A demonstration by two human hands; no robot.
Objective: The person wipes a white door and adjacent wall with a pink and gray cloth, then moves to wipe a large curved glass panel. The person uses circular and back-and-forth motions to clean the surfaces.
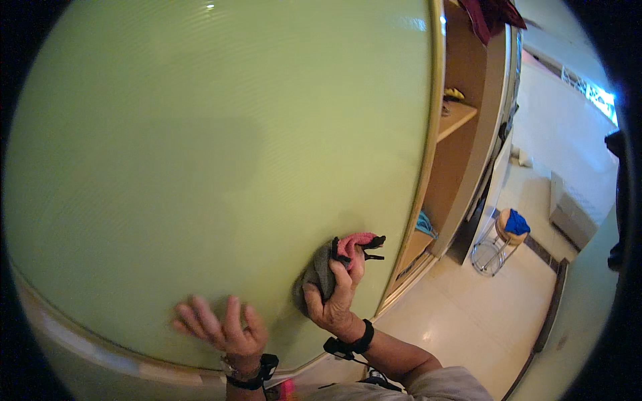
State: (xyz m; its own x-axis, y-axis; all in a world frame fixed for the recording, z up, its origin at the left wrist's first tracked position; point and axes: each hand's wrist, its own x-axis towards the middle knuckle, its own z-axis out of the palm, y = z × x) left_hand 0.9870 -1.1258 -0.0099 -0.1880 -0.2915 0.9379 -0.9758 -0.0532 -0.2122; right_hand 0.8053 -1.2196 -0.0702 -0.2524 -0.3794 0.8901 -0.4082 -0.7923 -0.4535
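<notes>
A large pale green sliding wardrobe door (pixel 225 165) fills most of the view before me. My right hand (pixel 336 295) grips a crumpled cloth (pixel 321 270), grey on one side and pink with black edging on the other, against the door's lower right part. At the lower left, my left hand (pixel 225 326) holds nothing, its fingers spread near the door surface; whether they touch it I cannot tell. Both wrists wear black straps with small devices.
Right of the door's metal edge (pixel 430 125), open shelves (pixel 456 120) hold a blue item (pixel 425 224) and a yellow item (pixel 454 93). Dark red fabric (pixel 491 20) hangs above. Beyond, a round stool (pixel 501 235) with blue cloth (pixel 516 222) stands on the tiled floor (pixel 451 311).
</notes>
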